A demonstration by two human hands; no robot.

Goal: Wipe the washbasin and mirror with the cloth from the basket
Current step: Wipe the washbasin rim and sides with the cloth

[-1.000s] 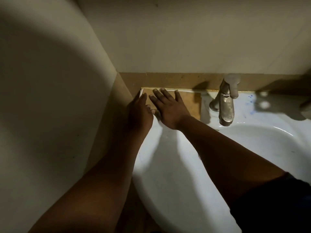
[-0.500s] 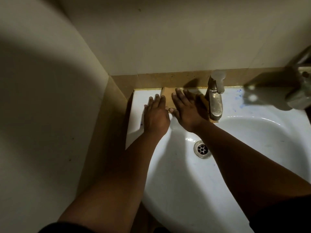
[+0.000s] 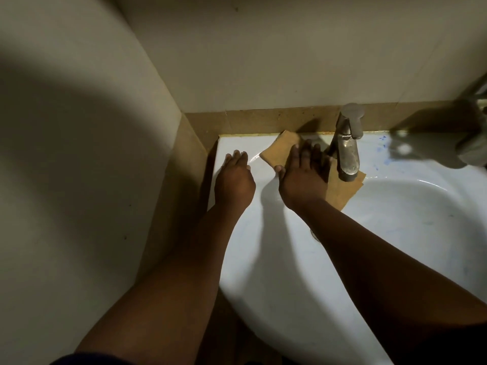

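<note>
Cloth: a thin, flat tan cloth (image 3: 279, 151) with squared corners lies on the back ledge of the washbasin, to the left of the tap's base and under its spout; one corner points toward the back wall, another reaches under the spout to the bowl's edge.
Right hand: the right hand (image 3: 303, 177) lies palm down on the cloth, fingers straight and spread, pressing it flat; it covers the cloth's middle.
Left hand: the left hand (image 3: 234, 180) rests on the bare ledge just left of the cloth, fingers relaxed and together, holding nothing; it looks apart from the cloth's edge.
Washbasin: a glossy white ceramic washbasin (image 3: 395, 219) with a rounded bowl and a flat back ledge; faint blue smears mark the ledge right of the tap.
Tap: a dull, spotted metal tap (image 3: 347, 151) with a flat lever on top stands upright on the ledge, its spout hanging over the cloth's right part.
Walls: plain pale walls (image 3: 263, 54) meet in a corner, with a brown stone-like band (image 3: 253, 122) along the basin.
Hidden: the right forearm covers the drain, only a sliver showing; a dark metal fitting (image 3: 474, 143) at the right edge is cut off and too shadowed to identify.
</note>
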